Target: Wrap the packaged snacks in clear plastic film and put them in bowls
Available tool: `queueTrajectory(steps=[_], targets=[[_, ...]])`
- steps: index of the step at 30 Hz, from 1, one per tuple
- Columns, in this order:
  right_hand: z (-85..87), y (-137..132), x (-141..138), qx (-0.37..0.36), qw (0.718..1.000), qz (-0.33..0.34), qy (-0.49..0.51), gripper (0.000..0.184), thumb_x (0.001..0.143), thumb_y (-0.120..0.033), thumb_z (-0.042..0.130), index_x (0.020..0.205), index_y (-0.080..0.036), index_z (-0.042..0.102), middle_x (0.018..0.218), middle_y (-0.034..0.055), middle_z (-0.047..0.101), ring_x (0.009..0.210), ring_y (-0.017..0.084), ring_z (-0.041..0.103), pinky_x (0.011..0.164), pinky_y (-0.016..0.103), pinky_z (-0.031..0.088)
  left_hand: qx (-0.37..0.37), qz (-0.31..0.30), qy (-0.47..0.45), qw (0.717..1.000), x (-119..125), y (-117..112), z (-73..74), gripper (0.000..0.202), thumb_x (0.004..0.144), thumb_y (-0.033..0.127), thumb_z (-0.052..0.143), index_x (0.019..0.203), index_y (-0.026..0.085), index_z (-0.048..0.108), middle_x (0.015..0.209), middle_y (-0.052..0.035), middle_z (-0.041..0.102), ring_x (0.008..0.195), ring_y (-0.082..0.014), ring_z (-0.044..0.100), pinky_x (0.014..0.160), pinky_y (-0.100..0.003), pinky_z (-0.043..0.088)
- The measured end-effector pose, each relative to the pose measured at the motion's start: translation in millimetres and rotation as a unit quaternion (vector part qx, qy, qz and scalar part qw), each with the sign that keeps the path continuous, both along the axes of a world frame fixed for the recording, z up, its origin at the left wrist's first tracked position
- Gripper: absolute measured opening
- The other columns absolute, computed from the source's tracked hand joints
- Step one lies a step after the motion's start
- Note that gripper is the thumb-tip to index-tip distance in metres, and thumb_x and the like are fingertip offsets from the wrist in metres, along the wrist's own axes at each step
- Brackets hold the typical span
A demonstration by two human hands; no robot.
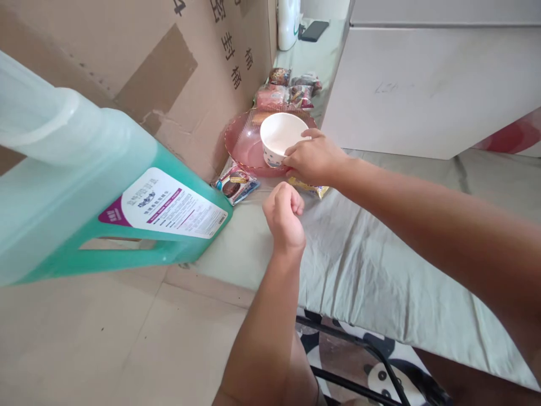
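My right hand (313, 159) grips the rim of a white bowl (279, 135) that is tilted and rests in a pink see-through plate (242, 144). My left hand (284, 215) is curled into a fist over the pale green cloth (359, 265), just in front of the plate; nothing shows in it. A snack packet (235, 183) lies beside the plate's near edge, and another packet (311, 189) peeks out under my right hand.
A large green jug of liquid (105, 208) lies on its side on cardboard at the left. A tall cardboard box (186, 73) stands behind it. More snack packets (287, 90), a white bottle (288, 22) and a dark phone (314, 30) lie further back. White panel (422, 90) at right.
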State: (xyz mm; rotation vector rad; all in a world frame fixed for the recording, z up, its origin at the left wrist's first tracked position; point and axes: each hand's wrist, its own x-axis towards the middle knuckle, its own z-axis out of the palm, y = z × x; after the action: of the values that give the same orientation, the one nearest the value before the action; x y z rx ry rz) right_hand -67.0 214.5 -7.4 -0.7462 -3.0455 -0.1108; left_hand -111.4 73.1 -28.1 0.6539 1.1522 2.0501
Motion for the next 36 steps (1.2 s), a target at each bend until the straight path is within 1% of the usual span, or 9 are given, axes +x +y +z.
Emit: queueTrajectory(steps=[7, 10, 12, 14, 18, 23, 29, 32, 36], targets=[[37.1, -26.0, 56.0, 0.012, 0.997, 0.001, 0.073, 0.029, 0.099, -0.025, 0.048, 0.094, -0.025, 0.077, 0.091, 0.0025, 0.071, 0.092, 0.022, 0.065, 0.11, 0.051, 0.035, 0.026, 0.178, 0.016, 0.984, 4.7, 1.4, 4.3, 0.045, 0.087, 0.035, 0.054, 0.054, 0.022, 0.027, 0.05, 0.0061, 0.022, 0.044, -0.0076, 0.021, 0.046, -0.027, 0.017], [49.3, -49.0, 105.3, 0.02, 0.994, -0.016, 0.102, 0.033, 0.102, -0.027, 0.044, 0.097, -0.024, 0.077, 0.096, 0.0033, 0.071, 0.095, 0.021, 0.065, 0.11, 0.05, 0.035, 0.044, 0.22, 0.005, 0.975, 8.1, 4.4, 5.8, 0.04, 0.084, 0.03, 0.052, 0.053, 0.022, 0.028, 0.049, 0.0064, 0.022, 0.044, -0.0074, 0.02, 0.045, -0.026, 0.016], [47.9, -66.4, 151.5, 0.031, 0.993, -0.034, 0.105, 0.035, 0.104, -0.03, 0.042, 0.095, -0.025, 0.076, 0.096, 0.0035, 0.073, 0.094, 0.02, 0.066, 0.108, 0.047, 0.038, 0.048, 0.229, 0.007, 0.972, 12.7, 8.1, 5.8, 0.04, 0.084, 0.03, 0.052, 0.053, 0.022, 0.028, 0.05, 0.0061, 0.022, 0.045, -0.0075, 0.02, 0.045, -0.025, 0.016], [38.5, -82.9, 204.5, 0.033, 0.994, -0.04, 0.094, 0.037, 0.106, -0.03, 0.041, 0.09, -0.026, 0.074, 0.093, 0.0017, 0.075, 0.096, 0.02, 0.068, 0.106, 0.044, 0.039, 0.041, 0.211, 0.011, 0.977, 20.4, 14.0, 4.0, 0.043, 0.084, 0.03, 0.055, 0.053, 0.021, 0.026, 0.051, 0.0062, 0.02, 0.046, -0.0073, 0.02, 0.045, -0.025, 0.017], [11.3, -103.3, 306.8, 0.06, 0.991, -0.082, 0.088, 0.033, 0.104, -0.026, 0.045, 0.084, -0.026, 0.071, 0.091, -0.0003, 0.077, 0.095, 0.018, 0.071, 0.105, 0.042, 0.039, 0.027, 0.105, 0.051, 0.993, 50.3, 28.2, -6.8, 0.053, 0.086, 0.036, 0.063, 0.053, 0.022, 0.023, 0.052, 0.0073, 0.017, 0.046, -0.0061, 0.017, 0.045, -0.024, 0.016], [-5.9, -98.3, 389.1, 0.046, 0.983, -0.163, 0.073, 0.026, 0.099, -0.03, 0.053, 0.079, -0.026, 0.069, 0.083, 0.0007, 0.074, 0.088, 0.02, 0.071, 0.098, 0.043, 0.042, 0.014, -0.037, 0.144, 0.989, 99.4, 35.8, -24.6, 0.059, 0.087, 0.039, 0.067, 0.051, 0.021, 0.024, 0.049, 0.0072, 0.021, 0.045, -0.0056, 0.02, 0.046, -0.024, 0.017], [-18.0, -75.9, 422.5, 0.022, 0.976, -0.215, 0.04, 0.025, 0.097, -0.031, 0.052, 0.081, -0.026, 0.071, 0.093, 0.0026, 0.078, 0.095, 0.023, 0.071, 0.1, 0.046, 0.042, -0.011, -0.07, 0.161, 0.984, 128.0, 41.5, -34.8, 0.057, 0.082, 0.037, 0.068, 0.05, 0.021, 0.024, 0.048, 0.008, 0.019, 0.044, -0.0049, 0.018, 0.044, -0.023, 0.016], [-22.5, -69.4, 428.6, 0.008, 0.978, -0.204, 0.046, 0.023, 0.095, -0.031, 0.053, 0.094, -0.028, 0.075, 0.104, 0.0019, 0.079, 0.1, 0.024, 0.071, 0.1, 0.046, 0.042, -0.018, -0.077, 0.159, 0.984, 131.5, 43.7, -36.0, 0.057, 0.079, 0.036, 0.069, 0.05, 0.02, 0.023, 0.048, 0.0082, 0.018, 0.044, -0.0045, 0.018, 0.044, -0.022, 0.016], [-8.6, -77.0, 432.5, 0.002, 0.975, -0.195, 0.103, 0.031, 0.083, -0.048, 0.065, 0.105, -0.03, 0.079, 0.101, 0.0051, 0.079, 0.094, 0.026, 0.071, 0.091, 0.046, 0.044, -0.022, -0.082, 0.15, 0.985, 129.5, 42.6, -35.5, 0.056, 0.079, 0.037, 0.068, 0.05, 0.021, 0.023, 0.049, 0.0079, 0.019, 0.044, -0.0047, 0.019, 0.044, -0.023, 0.015]])
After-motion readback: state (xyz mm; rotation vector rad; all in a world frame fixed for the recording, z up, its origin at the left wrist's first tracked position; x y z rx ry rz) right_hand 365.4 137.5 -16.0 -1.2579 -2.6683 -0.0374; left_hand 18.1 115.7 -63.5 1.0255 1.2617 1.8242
